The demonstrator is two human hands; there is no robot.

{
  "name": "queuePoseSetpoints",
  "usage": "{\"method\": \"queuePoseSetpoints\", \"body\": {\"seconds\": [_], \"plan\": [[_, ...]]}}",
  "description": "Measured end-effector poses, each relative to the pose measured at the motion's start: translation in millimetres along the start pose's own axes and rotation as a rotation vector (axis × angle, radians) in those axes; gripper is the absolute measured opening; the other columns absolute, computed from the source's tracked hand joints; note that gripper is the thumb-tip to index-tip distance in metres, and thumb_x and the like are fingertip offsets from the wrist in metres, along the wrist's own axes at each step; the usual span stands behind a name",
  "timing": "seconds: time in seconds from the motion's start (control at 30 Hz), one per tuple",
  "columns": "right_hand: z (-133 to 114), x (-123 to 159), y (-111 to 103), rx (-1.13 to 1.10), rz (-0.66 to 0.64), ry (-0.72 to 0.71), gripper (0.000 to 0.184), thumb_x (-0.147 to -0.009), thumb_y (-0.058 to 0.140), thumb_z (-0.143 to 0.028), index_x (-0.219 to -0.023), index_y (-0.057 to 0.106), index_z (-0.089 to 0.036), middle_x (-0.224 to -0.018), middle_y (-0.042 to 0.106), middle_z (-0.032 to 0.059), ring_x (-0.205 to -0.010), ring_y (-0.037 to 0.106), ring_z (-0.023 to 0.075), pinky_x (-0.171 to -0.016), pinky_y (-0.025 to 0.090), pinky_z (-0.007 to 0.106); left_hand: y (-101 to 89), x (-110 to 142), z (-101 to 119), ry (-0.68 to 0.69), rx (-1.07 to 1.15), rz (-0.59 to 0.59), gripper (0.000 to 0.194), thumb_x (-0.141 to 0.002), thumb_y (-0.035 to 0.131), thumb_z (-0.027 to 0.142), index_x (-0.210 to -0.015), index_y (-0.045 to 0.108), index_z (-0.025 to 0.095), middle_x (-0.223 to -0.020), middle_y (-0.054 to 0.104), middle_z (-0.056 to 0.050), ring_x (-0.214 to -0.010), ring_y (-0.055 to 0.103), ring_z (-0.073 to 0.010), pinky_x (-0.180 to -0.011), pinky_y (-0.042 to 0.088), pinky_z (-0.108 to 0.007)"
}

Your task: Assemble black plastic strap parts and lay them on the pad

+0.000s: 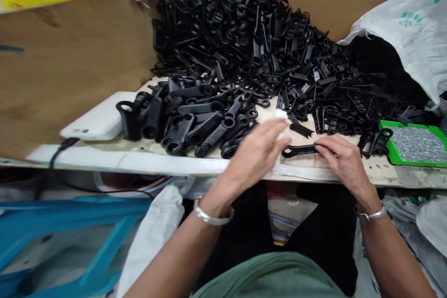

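My right hand (344, 160) pinches one end of a flat black plastic lever (299, 150) lying on the bench near its front edge. My left hand (260, 151) hovers just left of that lever, blurred by motion, its fingers stretched forward over the bench. Each wrist wears a silver bangle. Behind both hands spreads a big heap of black plastic parts (251, 51). A tidier cluster of assembled black handles (195, 123) lies to the left of my left hand.
A green tray (389, 149) of small grey metal bits sits at the right. A white phone (99, 121) with a cable lies left of the parts. A white bag (408, 28) spills parts at the far right. Brown cardboard (63, 65) walls the back. Below left is a blue frame (70, 237).
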State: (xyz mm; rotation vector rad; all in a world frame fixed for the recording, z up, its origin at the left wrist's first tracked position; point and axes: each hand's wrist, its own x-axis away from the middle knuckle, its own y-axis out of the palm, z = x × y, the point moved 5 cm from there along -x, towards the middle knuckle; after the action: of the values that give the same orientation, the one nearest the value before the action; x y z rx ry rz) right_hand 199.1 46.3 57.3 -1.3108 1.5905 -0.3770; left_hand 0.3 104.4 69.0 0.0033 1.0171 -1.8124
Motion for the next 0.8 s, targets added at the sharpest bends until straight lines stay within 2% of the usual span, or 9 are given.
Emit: {"method": "queuePoseSetpoints", "body": {"seconds": [0.07,0.13,0.2,0.27,0.33,0.43,0.53,0.63,0.8], "plan": [[-1.0,-3.8,5.5,-0.110,-0.032,0.042,0.016,-0.092,0.056,-0.027,-0.093,0.072,-0.021,-0.087,0.070,0.0042,-0.073,0.066,0.0165,-0.070,0.053,0.030,29.9,4.5,2.0,-0.141,0.266,-0.275,0.027,-0.091,0.050,0.031,-0.103,0.068,0.015,-0.083,0.072,-0.006,-0.080,0.068,-0.0201,-0.076,0.055,-0.032],[6.0,-8.4,11.1,-0.165,-0.032,0.125,0.018,-0.093,0.055,-0.029,-0.092,0.071,-0.021,-0.084,0.069,0.0029,-0.067,0.066,0.0154,-0.066,0.053,0.029,48.6,13.3,-5.1,-0.341,0.568,-0.368,0.026,-0.089,0.053,0.033,-0.094,0.068,0.013,-0.065,0.064,-0.001,-0.056,0.061,-0.0135,-0.057,0.051,-0.024],[13.9,-14.1,16.8,-0.084,-0.011,0.169,0.019,-0.094,0.052,-0.028,-0.095,0.070,-0.020,-0.086,0.070,0.0036,-0.072,0.066,0.0170,-0.069,0.053,0.030,56.5,22.1,-15.6,-0.528,0.851,-0.281,0.028,-0.086,0.059,0.038,-0.085,0.067,0.011,-0.066,0.063,-0.002,-0.051,0.057,-0.0102,-0.049,0.047,-0.020],[16.8,-20.8,25.9,0.130,-0.045,0.137,0.020,-0.094,0.052,-0.023,-0.105,0.068,-0.020,-0.097,0.069,0.0065,-0.087,0.065,0.0212,-0.076,0.052,0.033,59.4,29.8,-22.8,-0.648,1.054,-0.162,0.032,-0.080,0.068,0.042,-0.080,0.066,0.010,-0.072,0.065,-0.005,-0.053,0.058,-0.0096,-0.049,0.048,-0.019],[15.7,-26.8,38.2,0.371,-0.138,0.075,0.024,-0.091,0.055,-0.020,-0.112,0.066,-0.021,-0.107,0.066,0.0094,-0.097,0.061,0.0254,-0.076,0.050,0.035,60.8,35.1,-24.8,-0.712,1.194,-0.087,0.035,-0.078,0.072,0.043,-0.079,0.066,0.009,-0.075,0.067,-0.007,-0.055,0.060,-0.0102,-0.049,0.049,-0.019],[15.3,-32.5,50.1,0.570,-0.232,0.054,0.024,-0.089,0.059,-0.019,-0.112,0.065,-0.021,-0.106,0.063,0.0103,-0.097,0.058,0.0268,-0.067,0.048,0.034,62.3,39.0,-24.6,-0.786,1.343,-0.010,0.030,-0.083,0.068,0.038,-0.083,0.065,0.008,-0.078,0.070,-0.010,-0.058,0.063,-0.0133,-0.049,0.051,-0.022],[17.1,-34.7,51.8,0.598,-0.240,0.072,0.023,-0.089,0.059,-0.020,-0.111,0.065,-0.022,-0.106,0.063,0.0094,-0.098,0.057,0.0262,-0.067,0.047,0.033,64.7,41.4,-24.2,-0.863,1.431,0.011,0.019,-0.092,0.055,0.025,-0.090,0.064,0.008,-0.078,0.072,-0.013,-0.060,0.067,-0.0163,-0.055,0.056,-0.026],[19.5,-34.7,51.0,0.603,-0.244,0.068,0.019,-0.089,0.059,-0.021,-0.108,0.065,-0.021,-0.109,0.062,0.0102,-0.100,0.056,0.0267,-0.069,0.047,0.034,66.6,43.3,-23.6,-0.893,1.475,-0.003,0.019,-0.095,0.047,0.017,-0.095,0.063,0.006,-0.081,0.073,-0.015,-0.063,0.070,-0.0177,-0.062,0.059,-0.030],[24.9,-35.3,49.9,0.509,-0.240,0.097,0.016,-0.087,0.060,-0.021,-0.103,0.064,-0.021,-0.103,0.063,0.0085,-0.097,0.059,0.0258,-0.070,0.046,0.034,66.3,46.8,-23.2,-0.866,1.512,0.012,0.016,-0.092,0.052,0.015,-0.097,0.064,0.006,-0.084,0.074,-0.016,-0.067,0.071,-0.0188,-0.068,0.060,-0.033]]}}
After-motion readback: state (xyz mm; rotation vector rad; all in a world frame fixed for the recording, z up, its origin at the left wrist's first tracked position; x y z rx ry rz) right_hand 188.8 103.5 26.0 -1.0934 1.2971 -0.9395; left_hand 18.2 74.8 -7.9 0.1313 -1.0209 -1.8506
